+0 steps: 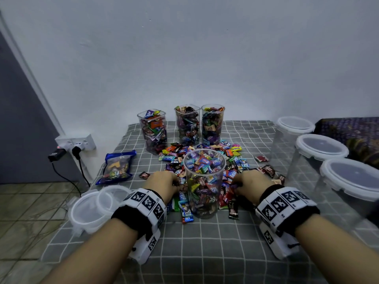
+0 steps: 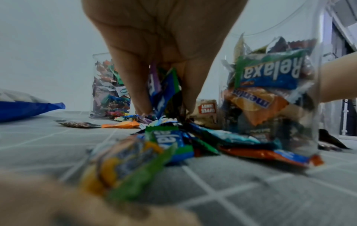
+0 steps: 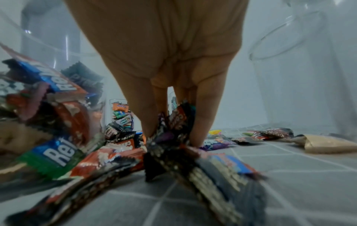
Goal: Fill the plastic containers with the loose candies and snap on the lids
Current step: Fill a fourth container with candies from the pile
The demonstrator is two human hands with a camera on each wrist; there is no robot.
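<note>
Grey checked cloth [image 1: 205, 242] covers our table under a plain white wall. Three jars [image 1: 187, 125] at the far side look full, though none has a lid yet. The near jar [image 1: 204, 181] between our hands is roughly three-quarters full. Our left hand [image 1: 162, 182] has its fingers curled round a bunch of wrapped candies [image 2: 164, 91], and our right hand [image 1: 251, 183] likewise clutches a dark bundle [image 3: 173, 122]. Plenty of loose candies [image 1: 231, 156] lie around the jar. Loose lids [image 1: 96, 208] wait near left; three lidded empty tubs [image 1: 322, 148] stand right. We judge the filling about halfway and all the lid-snapping left to do.
</note>
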